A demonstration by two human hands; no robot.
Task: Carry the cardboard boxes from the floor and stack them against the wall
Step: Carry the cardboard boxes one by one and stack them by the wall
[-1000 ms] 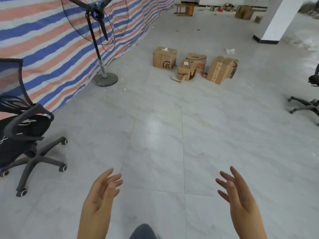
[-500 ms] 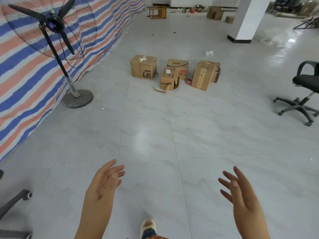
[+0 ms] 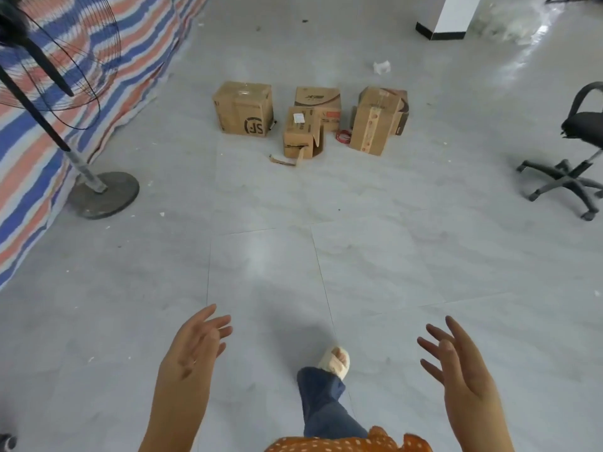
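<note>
Boxes were grouped on the grey floor (image 3: 359, 256) at 12 o'clock, well apart from both hands. "SF" logo was printed on the leftmost box (image 3: 243, 107); a white label was stuck on the small torn box (image 3: 301, 133); other print was unreadable. Left hand (image 3: 192, 350) and right hand (image 3: 456, 363) were held empty, fingers spread, at 6 o'clock.

boxes (image 3: 243, 109): matt brown cardboard | floor (image 3: 359, 256): glossy grey tile | tarp (image 3: 29, 151): striped woven plastic
</note>
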